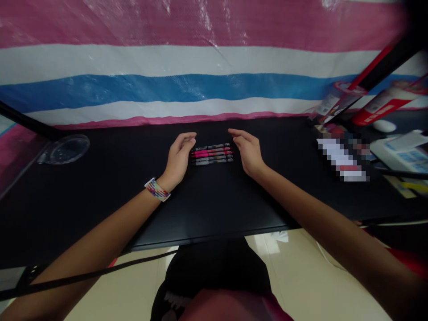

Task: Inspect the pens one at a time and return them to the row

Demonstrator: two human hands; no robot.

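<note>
Several pens (212, 154) lie side by side in a neat row on the black table (214, 200), some pink, others dark or clear. My left hand (179, 158) rests at the left ends of the pens, fingers curved and apart, holding nothing. My right hand (247, 151) sits at the right ends, likewise curved, empty. Both hands flank the row closely; whether the fingertips touch the pens is unclear. A multicoloured beaded band (157, 189) is on my left wrist.
A clear round plastic lid (65, 149) lies at the far left of the table. At the right stand red-and-white containers (384, 102), a white mouse-like object (384, 125), and papers or boxes (401, 149). A striped tarp (200, 67) hangs behind. A black cable (83, 276) runs below the table edge.
</note>
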